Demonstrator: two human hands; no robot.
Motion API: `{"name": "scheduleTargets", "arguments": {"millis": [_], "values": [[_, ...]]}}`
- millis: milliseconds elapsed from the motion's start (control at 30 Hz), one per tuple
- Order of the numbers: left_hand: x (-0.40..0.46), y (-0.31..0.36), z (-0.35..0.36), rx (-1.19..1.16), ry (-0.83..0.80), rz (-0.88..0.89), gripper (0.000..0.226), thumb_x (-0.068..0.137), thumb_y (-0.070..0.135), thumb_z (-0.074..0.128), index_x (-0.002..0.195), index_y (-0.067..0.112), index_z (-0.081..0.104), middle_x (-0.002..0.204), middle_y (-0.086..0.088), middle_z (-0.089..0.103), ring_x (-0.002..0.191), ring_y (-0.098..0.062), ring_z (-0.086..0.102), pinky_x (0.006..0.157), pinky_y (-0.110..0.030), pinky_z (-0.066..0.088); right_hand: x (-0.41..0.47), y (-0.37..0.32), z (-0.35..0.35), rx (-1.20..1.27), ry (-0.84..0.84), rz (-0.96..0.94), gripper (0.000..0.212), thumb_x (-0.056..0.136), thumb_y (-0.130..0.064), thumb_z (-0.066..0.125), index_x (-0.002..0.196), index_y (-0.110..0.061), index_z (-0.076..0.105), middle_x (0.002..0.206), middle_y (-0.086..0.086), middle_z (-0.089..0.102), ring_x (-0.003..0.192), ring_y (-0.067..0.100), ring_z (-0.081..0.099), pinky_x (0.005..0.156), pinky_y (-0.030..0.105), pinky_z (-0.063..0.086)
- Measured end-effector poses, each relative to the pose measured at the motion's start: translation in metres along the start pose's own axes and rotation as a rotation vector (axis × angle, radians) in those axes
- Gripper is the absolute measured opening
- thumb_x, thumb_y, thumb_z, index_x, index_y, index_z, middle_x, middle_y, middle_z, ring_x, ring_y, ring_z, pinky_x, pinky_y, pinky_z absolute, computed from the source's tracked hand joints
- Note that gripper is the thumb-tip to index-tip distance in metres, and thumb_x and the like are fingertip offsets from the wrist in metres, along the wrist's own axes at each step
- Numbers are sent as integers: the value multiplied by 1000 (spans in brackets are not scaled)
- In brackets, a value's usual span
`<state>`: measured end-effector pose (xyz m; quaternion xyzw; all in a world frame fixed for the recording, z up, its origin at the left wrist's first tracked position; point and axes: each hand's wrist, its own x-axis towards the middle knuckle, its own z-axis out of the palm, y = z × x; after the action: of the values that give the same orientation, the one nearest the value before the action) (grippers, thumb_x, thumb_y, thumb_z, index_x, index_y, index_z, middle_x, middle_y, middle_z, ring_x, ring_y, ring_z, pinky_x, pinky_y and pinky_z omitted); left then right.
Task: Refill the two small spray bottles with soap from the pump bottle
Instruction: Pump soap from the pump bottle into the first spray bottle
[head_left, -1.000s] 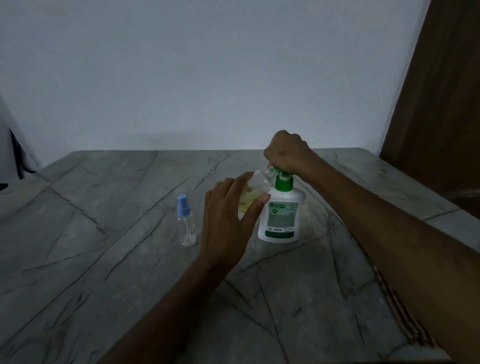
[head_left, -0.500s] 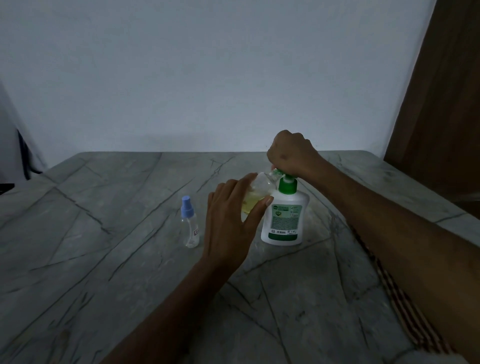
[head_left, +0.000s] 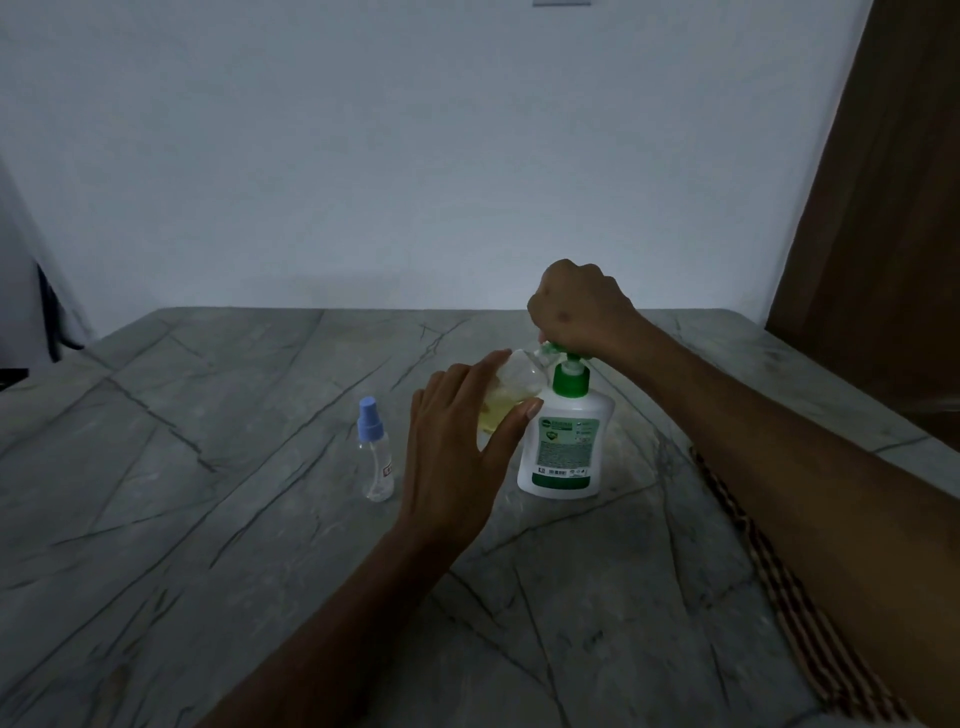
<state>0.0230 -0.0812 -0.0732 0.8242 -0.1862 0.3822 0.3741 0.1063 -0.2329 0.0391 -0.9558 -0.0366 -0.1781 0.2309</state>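
Your left hand (head_left: 457, 457) wraps open spray bottle (head_left: 506, 402), centre frame: light, slick plastic, grip mid-body. Right hand (head_left: 579, 309) fisted over pump bottle (head_left: 566, 447) head.

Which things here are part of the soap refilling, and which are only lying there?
Part of the job:
- pump bottle, right hand on its pump
- open spray bottle, held tilted by left hand
- capped spray bottle, standing apart

Only lying there:
- striped cloth at the table edge
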Motion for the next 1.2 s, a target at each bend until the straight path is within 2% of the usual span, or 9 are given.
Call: {"name": "scheduleTargets", "arguments": {"millis": [100, 233, 333, 433, 533, 633, 700, 1067, 1200], "values": [[1, 0, 2, -4, -4, -15, 47, 96, 49, 58, 135, 22, 57, 117, 2, 63, 104, -10, 54, 89, -29, 45, 0, -1, 2, 15, 4, 14, 16, 86, -20, 47, 77, -9, 55, 90, 12, 72, 81, 30, 67, 81, 40, 60], [1, -4, 2, 8, -18, -8, 46, 96, 47, 59, 135, 21, 57, 117, 3, 63, 105, -6, 51, 90, -25, 40, -1, 1, 8, -4, -4, 61, 20, 92, -19, 51, 73, -13, 47, 91, 13, 67, 79, 28, 61, 69, 33, 48], [0, -3, 1, 7, -21, -4, 47, 96, 49, 57, 135, 22, 57, 118, 3, 63, 105, -5, 51, 90, -19, 38, -3, 0, 1, -71, -2, 25, 25, 96, -20, 51, 73, -13, 44, 81, 7, 57, 69, 23, 53, 61, 31, 41], [2, -2, 0, 7, -5, 8, 48, 96, 51, 56, 135, 23, 55, 118, 3, 62, 104, -5, 51, 88, -22, 42, -3, -5, -6, -98, 10, -20, 24, 98, -19, 50, 76, -11, 43, 76, 2, 46, 66, 18, 45, 64, 31, 39], [2, -1, 1, -8, 2, -1, 47, 97, 50, 57, 134, 21, 56, 117, 4, 63, 103, -6, 52, 88, -31, 47, 0, -3, -2, -56, 0, 19, 26, 98, -19, 51, 73, -13, 42, 75, 3, 48, 64, 16, 44, 66, 32, 39], [1, -1, 2, -9, -1, -4, 44, 97, 45, 62, 134, 20, 57, 116, 6, 61, 102, 1, 45, 89, -32, 46, 0, 2, 5, -13, -31, 65, 27, 97, -21, 51, 72, -13, 42, 76, 4, 51, 65, 17, 46, 64, 31, 38], [1, -2, 2, -6, -10, -4, 45, 97, 47, 60, 134, 21, 57, 116, 5, 62, 102, -2, 48, 89, -33, 47, -1, 2, 4, -26, -28, 54, 28, 96, -21, 52, 71, -13, 42, 75, 4, 51, 64, 18, 47, 63, 32, 38], [0, -1, 2, -5, -5, -4, 45, 96, 47, 60, 134, 21, 57, 117, 5, 62, 102, 1, 45, 90, -33, 46, -1, 4, 4, 1, -64, 75, 30, 96, -19, 51, 69, -13, 40, 73, 4, 50, 63, 18, 45, 55, 29, 33], [2, 1, 0, 12, 5, 3, 50, 95, 52, 55, 134, 20, 57, 119, 2, 63, 104, -2, 47, 89, -27, 41, -1, -2, -4, -60, -53, 7, 30, 97, -19, 51, 69, -13, 41, 72, 5, 52, 63, 19, 47, 55, 29, 35]]}}
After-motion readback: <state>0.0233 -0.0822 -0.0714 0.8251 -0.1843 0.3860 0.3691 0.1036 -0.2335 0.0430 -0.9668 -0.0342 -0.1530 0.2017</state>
